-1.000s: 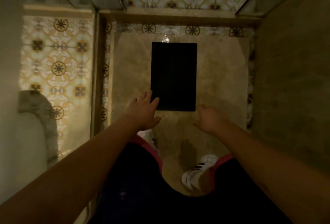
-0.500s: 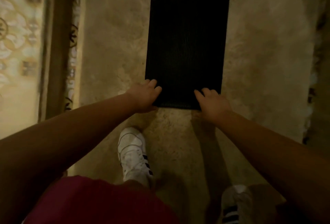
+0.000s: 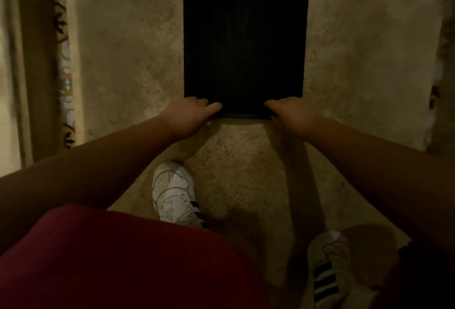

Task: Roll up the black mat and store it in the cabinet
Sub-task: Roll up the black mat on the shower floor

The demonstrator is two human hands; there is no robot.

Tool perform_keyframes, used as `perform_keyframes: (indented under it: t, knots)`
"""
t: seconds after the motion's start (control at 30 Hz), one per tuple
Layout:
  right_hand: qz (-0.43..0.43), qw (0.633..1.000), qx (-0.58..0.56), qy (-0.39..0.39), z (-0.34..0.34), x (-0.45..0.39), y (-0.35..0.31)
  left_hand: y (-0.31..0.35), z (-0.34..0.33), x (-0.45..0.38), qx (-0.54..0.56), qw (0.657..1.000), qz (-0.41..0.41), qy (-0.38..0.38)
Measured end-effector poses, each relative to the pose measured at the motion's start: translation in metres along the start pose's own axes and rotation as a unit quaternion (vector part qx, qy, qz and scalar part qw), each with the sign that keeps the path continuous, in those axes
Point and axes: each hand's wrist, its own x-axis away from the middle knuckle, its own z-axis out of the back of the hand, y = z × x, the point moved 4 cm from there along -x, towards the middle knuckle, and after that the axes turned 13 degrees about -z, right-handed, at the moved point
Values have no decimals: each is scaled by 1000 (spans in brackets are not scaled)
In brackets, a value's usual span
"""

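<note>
The black mat (image 3: 243,37) lies flat on a beige stone floor, its ribbed surface running up out of the top of the view. My left hand (image 3: 189,118) grips the mat's near left corner, thumb on top and fingers curled under the edge. My right hand (image 3: 293,116) holds the near right corner the same way. The near edge between them looks slightly lifted and turned over. No cabinet is in view.
My two white sneakers, the left one (image 3: 173,193) and the right one (image 3: 328,267), stand on the floor just below the mat. A patterned tile border (image 3: 65,67) and a raised step run along the left side.
I have bent lower and closer, so the mat fills more of the view. Both hands went from resting on the near corners to gripping and lifting the near edge.
</note>
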Motion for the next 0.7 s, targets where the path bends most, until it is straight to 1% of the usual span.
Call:
perform_keyframes:
  t: [0.1, 0.23, 0.33, 0.47, 0.57, 0.7]
  knots:
    - [-32, 997, -62, 14, 5, -2, 0, -1, 4, -5, -5, 1000, 10, 4]
    - [-11, 998, -29, 57, 7, -4, -3, -3, 6, -6, -76, 996, 32, 18]
    - [-15, 995, -14, 96, 8, -4, -3, 3, 7, -9, -126, 991, 54, 7]
    - [-30, 992, 20, 123, 4, 1, -11, 13, 3, -14, -123, 989, 79, -4]
    - [-35, 989, 8, 145, -4, 9, -12, 21, 1, -13, -132, 988, 82, -11]
    - [-23, 990, 36, 137, -15, 17, -6, 16, 8, -22, -140, 988, 66, -30]
